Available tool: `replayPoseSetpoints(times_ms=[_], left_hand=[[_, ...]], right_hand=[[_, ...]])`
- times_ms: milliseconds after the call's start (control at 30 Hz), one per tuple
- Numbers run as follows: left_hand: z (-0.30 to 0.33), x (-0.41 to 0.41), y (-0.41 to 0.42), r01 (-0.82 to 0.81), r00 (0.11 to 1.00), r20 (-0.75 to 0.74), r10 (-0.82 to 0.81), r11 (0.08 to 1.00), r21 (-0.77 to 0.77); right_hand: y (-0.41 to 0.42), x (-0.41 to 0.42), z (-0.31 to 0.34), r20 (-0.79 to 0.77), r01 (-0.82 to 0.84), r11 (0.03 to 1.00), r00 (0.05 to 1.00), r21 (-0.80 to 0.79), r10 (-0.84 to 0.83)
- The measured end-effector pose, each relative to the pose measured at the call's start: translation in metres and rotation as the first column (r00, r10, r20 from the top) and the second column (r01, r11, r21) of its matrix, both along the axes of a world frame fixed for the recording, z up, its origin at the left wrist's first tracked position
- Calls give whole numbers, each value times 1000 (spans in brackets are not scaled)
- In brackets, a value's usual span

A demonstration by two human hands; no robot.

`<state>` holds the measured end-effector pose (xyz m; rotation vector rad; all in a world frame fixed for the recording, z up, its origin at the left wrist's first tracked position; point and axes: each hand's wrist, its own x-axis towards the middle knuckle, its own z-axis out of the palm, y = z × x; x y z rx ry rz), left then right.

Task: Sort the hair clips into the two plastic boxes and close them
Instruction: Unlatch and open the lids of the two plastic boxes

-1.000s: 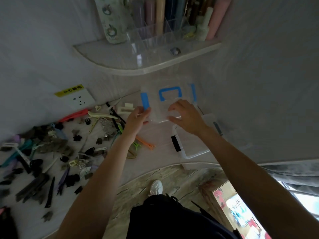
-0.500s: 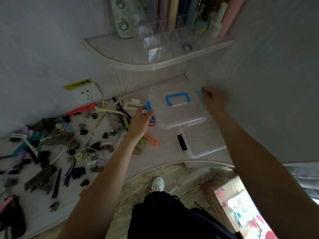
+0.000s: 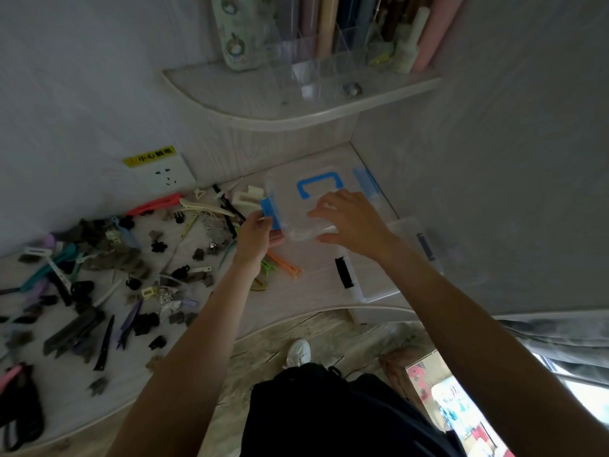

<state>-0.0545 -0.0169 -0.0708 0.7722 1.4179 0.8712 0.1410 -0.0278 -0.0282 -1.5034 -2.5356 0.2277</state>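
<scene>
A clear plastic box with a blue handle (image 3: 319,186) stands at the back right of the table, lid down. My left hand (image 3: 255,235) pinches the blue latch (image 3: 269,211) on its left side. My right hand (image 3: 352,222) grips the lid's front edge, fingers on top and thumb at the front. A second clear box with black latches (image 3: 379,282) lies just in front, partly under my right forearm. Several hair clips (image 3: 99,275) of many colours lie scattered over the left of the table. An orange clip (image 3: 285,265) lies beside my left wrist.
A corner shelf (image 3: 296,107) with a clear organiser and bottles hangs above the boxes. A wall socket (image 3: 164,174) sits at the back left. Walls close in behind and to the right. The table's curved front edge (image 3: 280,324) runs below my arms.
My right hand has come back from the box's right blue latch to the lid's front edge. My left hand stays at the left latch.
</scene>
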Motion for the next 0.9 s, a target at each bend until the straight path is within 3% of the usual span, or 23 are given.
replayPoseSetpoints(times_ms=[100,167,300,367,467,567,667,767,833,900], left_hand=[[-1,3,2,6,1000,-24,-5,1000,16],[0,5,4,-13,1000,-23,13,1000,23],[1,3,6,-26,999,-43,26,1000,10],[3,2,6,-26,999,-27,27,1000,13],[6,-1,11,17,999,-31,-16,1000,21],[7,3,14,98,984,-154,-88,993,62],[6,11,19,187,953,-258,-160,979,81],[8,23,23,259,938,-258,-230,962,86],[7,30,23,286,930,-268,-252,954,95],[4,33,22,279,928,-281,-243,956,94]], right_hand=[[-1,-3,-1,-43,18,1000,999,16,-17],[-3,-1,3,-177,78,995,982,66,-65],[-4,23,29,-572,356,934,770,17,-283],[-4,46,38,-591,451,893,721,5,-361],[-3,72,38,-636,536,830,590,-152,-497],[1,80,30,-629,621,739,471,-261,-618],[-2,83,24,-515,746,647,497,-158,-699],[-18,78,32,-500,805,592,531,44,-684],[-29,72,37,-416,765,590,640,259,-646],[-35,73,32,-227,649,663,757,373,-613]])
